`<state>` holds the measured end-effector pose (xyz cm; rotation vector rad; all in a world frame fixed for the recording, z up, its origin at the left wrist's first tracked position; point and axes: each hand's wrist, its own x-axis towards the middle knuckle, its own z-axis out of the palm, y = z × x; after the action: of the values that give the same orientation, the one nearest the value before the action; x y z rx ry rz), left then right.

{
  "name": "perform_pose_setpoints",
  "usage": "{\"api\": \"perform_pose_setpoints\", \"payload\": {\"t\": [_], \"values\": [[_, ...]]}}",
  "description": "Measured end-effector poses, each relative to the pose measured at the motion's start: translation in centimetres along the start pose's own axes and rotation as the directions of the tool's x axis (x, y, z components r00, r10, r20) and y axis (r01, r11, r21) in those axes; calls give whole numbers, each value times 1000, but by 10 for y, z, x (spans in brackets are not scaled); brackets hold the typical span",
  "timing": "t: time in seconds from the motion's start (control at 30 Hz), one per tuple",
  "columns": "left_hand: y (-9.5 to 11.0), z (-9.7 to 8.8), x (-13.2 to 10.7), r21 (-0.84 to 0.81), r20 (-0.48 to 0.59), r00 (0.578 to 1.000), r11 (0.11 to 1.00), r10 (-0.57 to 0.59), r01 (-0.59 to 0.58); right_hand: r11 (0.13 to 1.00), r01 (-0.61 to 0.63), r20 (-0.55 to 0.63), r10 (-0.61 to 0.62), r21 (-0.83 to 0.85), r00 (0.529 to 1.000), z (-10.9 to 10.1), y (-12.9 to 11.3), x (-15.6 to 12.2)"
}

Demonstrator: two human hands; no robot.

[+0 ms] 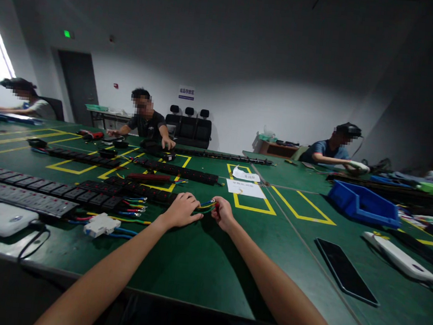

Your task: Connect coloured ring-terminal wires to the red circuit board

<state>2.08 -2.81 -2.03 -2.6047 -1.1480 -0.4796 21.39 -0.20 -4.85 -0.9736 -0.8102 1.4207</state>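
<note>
On the table [191, 270] I have a smartphone [346, 271] at two o'clock, storage bin [363, 205] behind it, circuit breaker [100, 226] at ten.

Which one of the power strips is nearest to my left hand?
The black power strip whose end meets your left hand; coloured wires run between both hands. The other strips lie farther away.

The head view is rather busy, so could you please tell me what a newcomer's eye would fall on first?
Probably the centre, where the left hand rests at the end of a black strip and the right hand pinches coloured wires. Next might come the bright blue bin on the right of the green table, beyond the dark phone.
</note>
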Motion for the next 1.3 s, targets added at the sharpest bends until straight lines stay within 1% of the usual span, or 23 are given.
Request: {"api": "perform_pose_setpoints", "payload": {"t": [0.57,1.3], "values": [[0,1,0,19,2,1000,1000,2,-2,1000,6,-18,-6,-1,1000,0,1,2],[0,2,0,14,1,1000,1000,5,-5,1000,8,-5,-8,5,1000,0,0,1]]}}
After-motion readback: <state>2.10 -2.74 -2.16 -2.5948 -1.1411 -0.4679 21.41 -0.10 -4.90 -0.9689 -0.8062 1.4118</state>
